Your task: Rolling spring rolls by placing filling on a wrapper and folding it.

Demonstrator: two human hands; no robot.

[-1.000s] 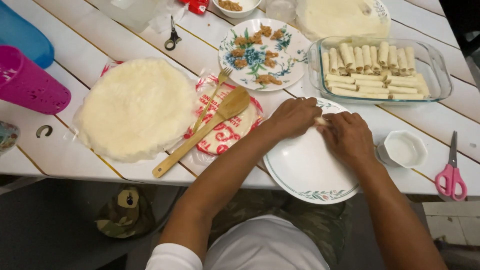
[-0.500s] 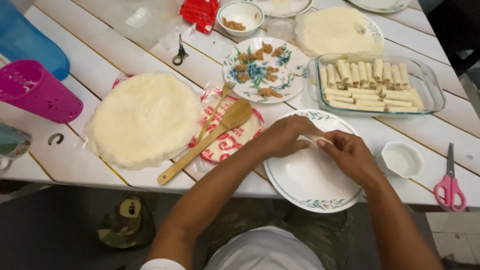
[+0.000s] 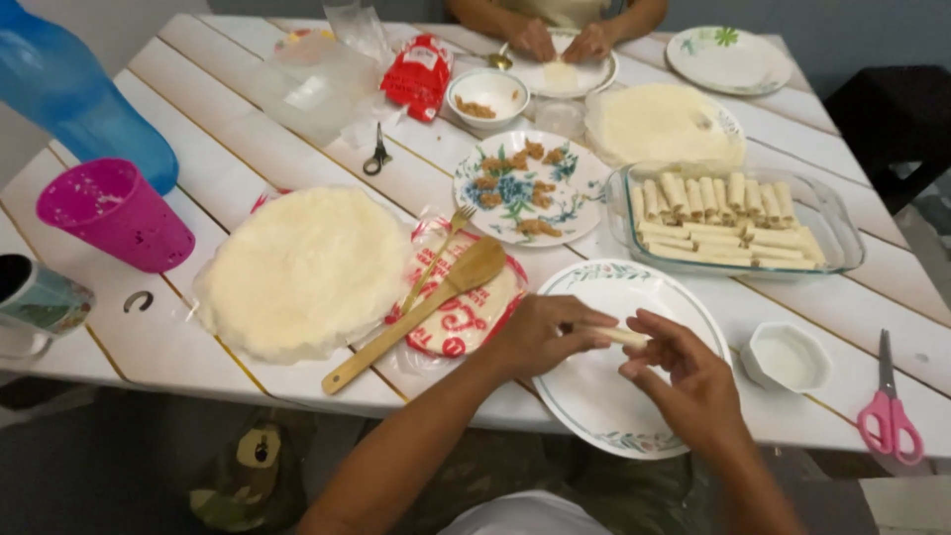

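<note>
Roll [image 3: 614,335] pinched by left hand [image 3: 543,335] and right hand [image 3: 684,381] above white plate [image 3: 594,416]; looks fully wrapped. Glass dish [image 3: 832,243] part-filled; wrapper stack [image 3: 302,269] remains.

You are looking down on a white table [image 3: 248,119] built of long painted planks, with thin dark seams between them that run slantwise from the far left corner toward the near right edge. The paint shines a little under soft, even indoor light, and nothing casts a hard shadow. Beyond the far edge stands a plain grey-blue wall [image 3: 792,15], and past the far left corner a paler wall [image 3: 119,25] shows. At the far right corner sits a dark chair or seat [image 3: 892,119], its shape hard to make out. Below the near edge the floor [image 3: 119,466] lies dim and grey
</note>
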